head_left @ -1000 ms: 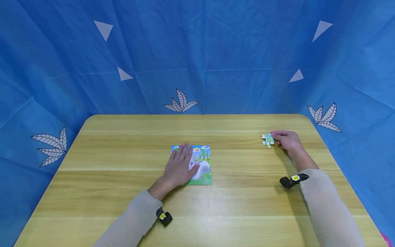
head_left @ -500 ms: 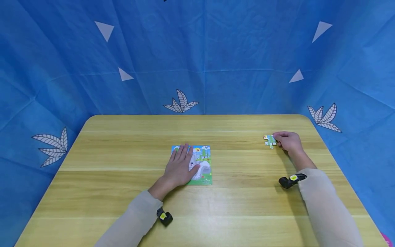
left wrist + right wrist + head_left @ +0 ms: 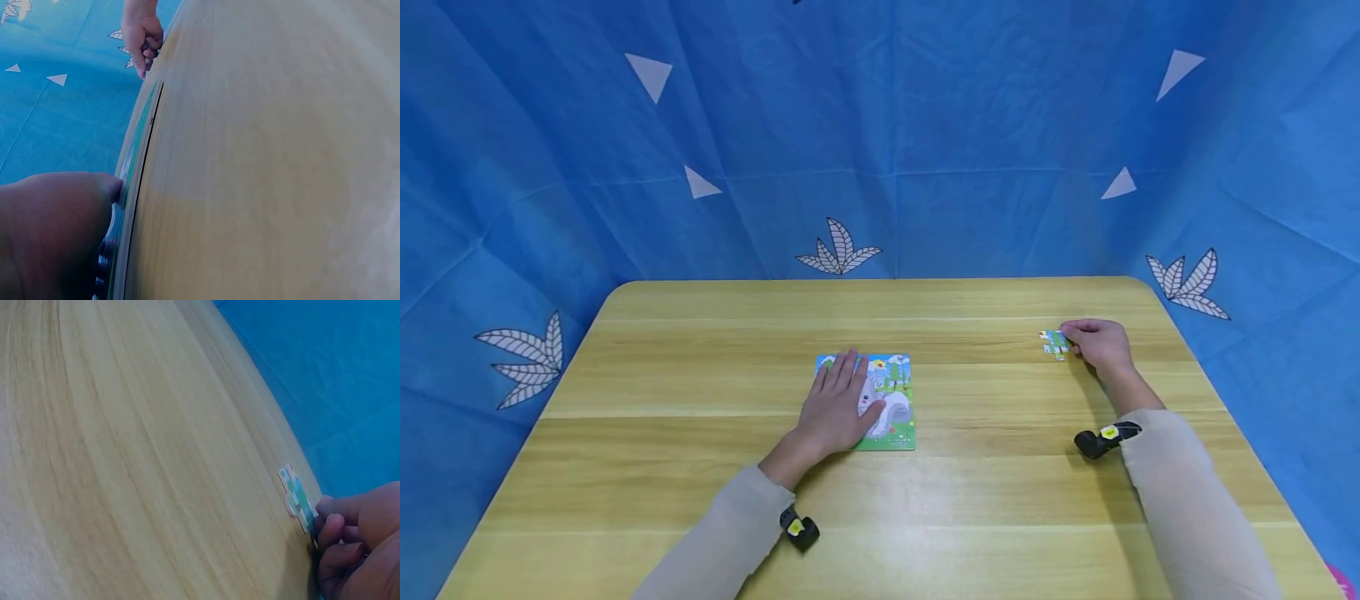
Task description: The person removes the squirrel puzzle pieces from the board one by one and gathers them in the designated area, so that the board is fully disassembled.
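My left hand (image 3: 831,408) lies flat, fingers straight, across the left part of a square jigsaw puzzle (image 3: 897,417) with a grey squirrel-like animal, trees and grass on it. The puzzle's left side is hidden under the hand. In the left wrist view the puzzle (image 3: 134,169) shows edge-on, the thumb resting on it. Over at the right of the table, my right hand (image 3: 1099,343) pinches a jigsaw piece (image 3: 1054,343) by its right edge. The right wrist view has that piece (image 3: 295,497) low over the wood, curled fingers (image 3: 340,537) at its end.
Both hands are at a light wooden table (image 3: 970,492) with rounded far corners. A blue cloth (image 3: 1000,125) with white triangles and leaf prints hangs behind and beside it. Each wrist carries a small black camera, such as the right one (image 3: 1097,442).
The right hand and the pinched jigsaw piece have shifted very slightly right and toward me. My left hand has stayed in place on the puzzle.
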A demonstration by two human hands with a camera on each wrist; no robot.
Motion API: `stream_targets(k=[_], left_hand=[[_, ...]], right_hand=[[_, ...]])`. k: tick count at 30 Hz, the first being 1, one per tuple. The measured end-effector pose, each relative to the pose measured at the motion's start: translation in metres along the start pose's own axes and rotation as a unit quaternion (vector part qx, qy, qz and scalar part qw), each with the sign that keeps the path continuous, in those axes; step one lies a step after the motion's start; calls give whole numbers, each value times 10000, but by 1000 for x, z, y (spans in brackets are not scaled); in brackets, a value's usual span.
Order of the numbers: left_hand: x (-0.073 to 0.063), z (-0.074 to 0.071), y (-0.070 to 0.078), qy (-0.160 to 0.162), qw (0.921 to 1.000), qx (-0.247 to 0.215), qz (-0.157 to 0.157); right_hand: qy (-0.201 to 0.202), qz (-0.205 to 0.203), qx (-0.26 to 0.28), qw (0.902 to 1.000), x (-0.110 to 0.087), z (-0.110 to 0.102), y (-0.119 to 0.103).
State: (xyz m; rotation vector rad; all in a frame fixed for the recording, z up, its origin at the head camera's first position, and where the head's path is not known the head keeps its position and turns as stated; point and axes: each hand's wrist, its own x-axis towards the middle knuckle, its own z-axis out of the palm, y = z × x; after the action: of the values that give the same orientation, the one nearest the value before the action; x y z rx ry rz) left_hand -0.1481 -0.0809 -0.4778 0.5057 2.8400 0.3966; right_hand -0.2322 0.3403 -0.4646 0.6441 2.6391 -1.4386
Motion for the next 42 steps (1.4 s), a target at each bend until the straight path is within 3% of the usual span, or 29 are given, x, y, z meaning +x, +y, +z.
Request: stream_targets(k=[9,16,24,34,42], left_hand=[[1,4,-2,78,10000,20,51],[1,3,-2,76,10000,-13,44],[1,2,-1,67,9999,-81,11],[0,2,-1,14,10000,-2,18],[1,3,-2,86,9999,-67,73]], right_hand=[[-8,-15,163,9999,-3,1,0],[62,-564,-110,9983,-16,8,-7],[-534,-1186,193,9913,-34,24,-30],[-1307,-1193,460,9832,-52,53,-49],[-1859,-1440,500,9707,-65,81,-62]])
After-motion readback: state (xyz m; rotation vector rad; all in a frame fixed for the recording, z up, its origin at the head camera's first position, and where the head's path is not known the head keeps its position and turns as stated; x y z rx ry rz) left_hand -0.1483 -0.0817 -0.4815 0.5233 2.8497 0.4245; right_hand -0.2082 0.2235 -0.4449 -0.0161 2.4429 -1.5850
